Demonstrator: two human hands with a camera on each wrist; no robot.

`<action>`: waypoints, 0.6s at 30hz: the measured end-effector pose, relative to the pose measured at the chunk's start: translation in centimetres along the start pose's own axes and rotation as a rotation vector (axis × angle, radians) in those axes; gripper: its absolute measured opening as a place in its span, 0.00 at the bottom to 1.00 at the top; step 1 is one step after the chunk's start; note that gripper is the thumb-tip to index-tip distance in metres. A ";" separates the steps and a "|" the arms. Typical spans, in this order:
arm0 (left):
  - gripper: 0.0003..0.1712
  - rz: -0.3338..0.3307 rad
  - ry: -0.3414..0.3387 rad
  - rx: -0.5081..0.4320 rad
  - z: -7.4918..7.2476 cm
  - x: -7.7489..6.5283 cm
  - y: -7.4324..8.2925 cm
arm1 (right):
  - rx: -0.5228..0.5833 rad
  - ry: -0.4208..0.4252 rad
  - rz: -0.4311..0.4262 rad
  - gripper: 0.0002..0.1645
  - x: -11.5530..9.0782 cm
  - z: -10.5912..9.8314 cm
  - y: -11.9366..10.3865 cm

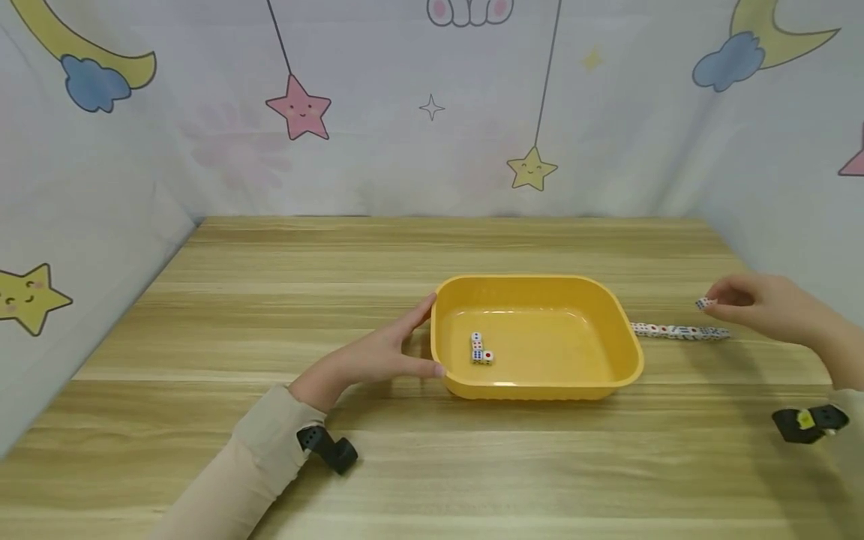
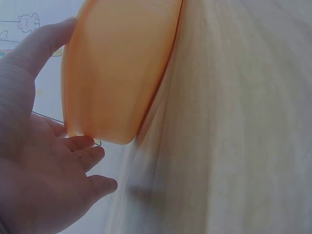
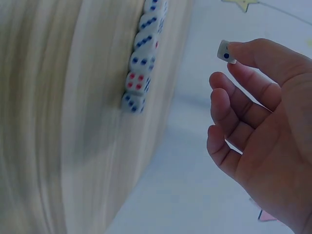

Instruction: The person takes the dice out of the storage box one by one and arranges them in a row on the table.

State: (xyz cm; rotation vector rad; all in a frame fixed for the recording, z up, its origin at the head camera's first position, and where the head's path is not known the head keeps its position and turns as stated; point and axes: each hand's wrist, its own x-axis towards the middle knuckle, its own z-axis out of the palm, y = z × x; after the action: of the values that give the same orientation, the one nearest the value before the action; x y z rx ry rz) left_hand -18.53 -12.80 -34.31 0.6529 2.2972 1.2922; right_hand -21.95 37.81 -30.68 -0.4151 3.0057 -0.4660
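A yellow plastic tub [image 1: 540,386] stands on the table. Its left end is touched by my left hand [image 1: 378,352], thumb and fingers spread along the side; the left wrist view shows the tub's outer wall [image 2: 122,73] between thumb and fingers. Inside the tub, at its left, lie several white dice [image 1: 478,346] in an L shape. Over to the right, my right hand [image 1: 763,304] pinches a die [image 3: 225,51] between thumb and index finger, above the table. Below that hand runs a row of dice [image 1: 682,331], whose left end meets or passes behind the tub.
The wooden table [image 1: 405,480] spreads around the tub. A white printed cloth [image 1: 418,165] with stars and moons hangs behind and at both sides. A black wrist strap [image 1: 327,448] sits on the left sleeve, another strap [image 1: 810,422] on the right.
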 end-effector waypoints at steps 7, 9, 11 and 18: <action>0.60 -0.005 -0.017 -0.019 0.0 -0.8 1.8 | -0.029 -0.020 0.039 0.25 -0.7 0.6 3.1; 0.59 -0.009 -0.020 -0.025 0.0 -1.0 2.3 | -0.040 -0.037 0.063 0.27 -0.9 0.8 3.8; 0.59 -0.012 -0.020 -0.028 0.0 -1.1 2.5 | -0.046 -0.054 0.081 0.28 -1.0 1.0 4.3; 0.59 -0.017 -0.015 -0.027 -0.1 -1.1 2.4 | -0.062 -0.059 0.086 0.25 -1.1 1.4 5.2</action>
State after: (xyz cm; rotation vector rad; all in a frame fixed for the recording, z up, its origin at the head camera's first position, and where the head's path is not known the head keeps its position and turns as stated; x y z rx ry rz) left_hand -17.20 -12.37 -32.01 0.6298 2.2647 1.3042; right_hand -22.03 42.48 -33.60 -0.2966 2.9730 -0.3483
